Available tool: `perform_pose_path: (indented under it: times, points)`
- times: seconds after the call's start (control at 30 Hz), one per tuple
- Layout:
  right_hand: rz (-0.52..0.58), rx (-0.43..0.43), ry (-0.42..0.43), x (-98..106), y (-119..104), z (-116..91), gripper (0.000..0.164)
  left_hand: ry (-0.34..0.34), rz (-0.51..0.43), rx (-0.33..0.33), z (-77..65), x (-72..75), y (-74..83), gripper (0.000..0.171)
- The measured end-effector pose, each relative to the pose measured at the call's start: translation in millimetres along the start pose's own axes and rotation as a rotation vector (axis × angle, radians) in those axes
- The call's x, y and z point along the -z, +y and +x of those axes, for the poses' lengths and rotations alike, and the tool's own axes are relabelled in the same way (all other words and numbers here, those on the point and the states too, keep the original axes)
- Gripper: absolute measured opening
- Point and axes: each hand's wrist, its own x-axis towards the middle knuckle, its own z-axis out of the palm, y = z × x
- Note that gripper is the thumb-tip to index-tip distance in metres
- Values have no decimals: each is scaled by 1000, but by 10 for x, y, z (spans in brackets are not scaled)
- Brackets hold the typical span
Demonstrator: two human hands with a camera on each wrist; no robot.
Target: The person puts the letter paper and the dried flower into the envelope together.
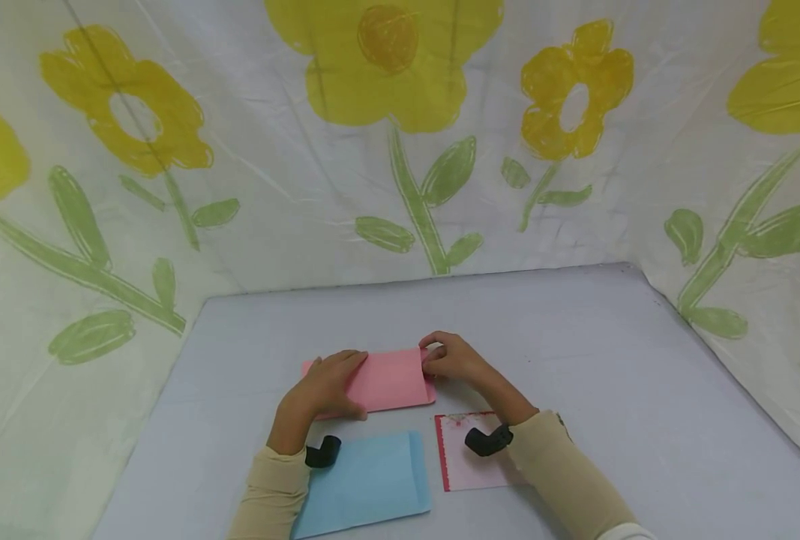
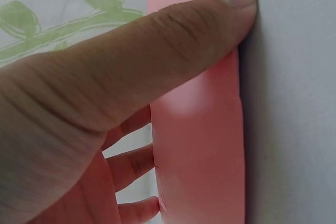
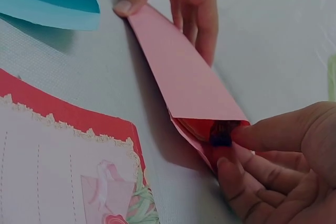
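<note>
A pink paper envelope (image 1: pixel 393 381) lies on the table, its mouth at the right end. My left hand (image 1: pixel 332 384) grips the other end, thumb on the near edge and fingers along the far edge. At the mouth, my right hand (image 1: pixel 452 358) holds the envelope's open end with bent fingers. In the right wrist view, a small dark blue thing (image 3: pixel 221 134) shows just inside the mouth beside the fingertips; its kind is unclear. An orange-toned edge shows next to it. The left wrist view shows the left thumb (image 2: pixel 231 3) across the pink paper.
A light blue envelope (image 1: pixel 373 476) lies nearer, below the left wrist. To its right is a pink, red-edged sheet (image 1: pixel 463 465) with dotted lines and a flower print, partly under the right forearm. A white cloth with painted flowers (image 1: pixel 292 225) hangs around the grey-white table (image 1: pixel 575 337).
</note>
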Motion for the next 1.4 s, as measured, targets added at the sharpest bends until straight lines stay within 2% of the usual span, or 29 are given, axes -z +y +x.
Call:
perform_pose_path:
  times: [0.47,0.67,0.8,0.9,1.07,1.17,1.27,1.33,1.4]
  points:
    - [100,-21,-6,-55,38,45,39,-1,-2,1,3,-11,-9,94]
    - [73,11,-4,-23,67,8,41,-9,-4,1,12,-9,-7,94]
    - [44,59,6,52,63,-96,36,-8,1,-5,11,-13,-10,94]
    - [-50,118,29,150,68,-213,30,-10,14,-6,-2,-19,-14,94]
    - [-357,192,104,370,113,-472,19,3,4,-49,-79,11,14,97]
    - [-490,177,119,528,152,-652,15,62,25,-105,-157,65,37,91]
    - [-580,150,102,677,197,-841,15,119,65,-169,-268,119,68,76]
    - [-648,135,83,746,234,-959,19,124,56,-200,-367,134,102,65]
    - [-715,119,63,783,266,-1067,27,96,41,-225,-476,125,145,62]
